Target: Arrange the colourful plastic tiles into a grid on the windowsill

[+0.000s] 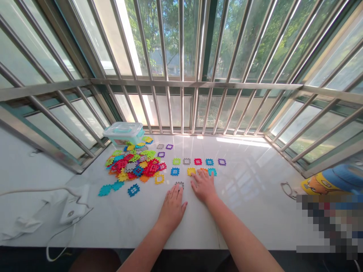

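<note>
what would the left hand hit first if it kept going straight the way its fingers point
The small grey plastic tile just ahead of the left hand. The fingertips look very close to it, perhaps touching, though depth is hard to judge from this view.

The white polished counter (249,215) stands under a window with metal bars. On its far left part there is a clear plastic box (123,135) with a teal lid, and just in front of it lies a big heap of colourful plastic tiles (133,164). To the right of the heap, the tiles are put apart in a neat row (198,161) of five, and a shorter row (193,171) lies nearer. A white charger (74,206) with a white cable (36,191) lies on the left side. On the right side is a thin wire loop (288,190), beside a yellow printed object (317,184).
</note>
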Motion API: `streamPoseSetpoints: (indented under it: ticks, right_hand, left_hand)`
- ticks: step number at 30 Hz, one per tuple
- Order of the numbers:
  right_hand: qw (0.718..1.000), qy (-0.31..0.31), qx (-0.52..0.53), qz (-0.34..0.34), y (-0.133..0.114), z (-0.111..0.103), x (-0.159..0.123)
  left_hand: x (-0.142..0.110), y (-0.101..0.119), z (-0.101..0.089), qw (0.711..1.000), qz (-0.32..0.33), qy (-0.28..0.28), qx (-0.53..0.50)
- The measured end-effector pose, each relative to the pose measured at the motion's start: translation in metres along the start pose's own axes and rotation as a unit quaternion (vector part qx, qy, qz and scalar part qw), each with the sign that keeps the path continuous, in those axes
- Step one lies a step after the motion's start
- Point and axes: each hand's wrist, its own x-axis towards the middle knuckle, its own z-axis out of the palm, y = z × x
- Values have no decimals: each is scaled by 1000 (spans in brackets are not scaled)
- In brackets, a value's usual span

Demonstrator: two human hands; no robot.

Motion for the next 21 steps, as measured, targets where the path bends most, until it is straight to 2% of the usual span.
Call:
streamPoseSetpoints:
  ticks: [4,8,15,17,21]
  right_hand:
    - [1000,4,8,23,-1,0,-3]
    - [1000,6,22,14,1,0,-3]
    - [999,-21,33,-7,3,-1,2]
    - [999,-25,29,-9,2,0,3]
    - [999,-22,24,-17,3,3,4]
  left_hand:
    - [8,7,10,1000,-3,-9,4]
    - [10,9,10,1000,-5,-3,4]
    - [6,0,-16,999,-30,7,-33]
    - [8,-6,-26,998,-42,-13,-39]
    - [20,-19,-41,994,-40,-88,-56]
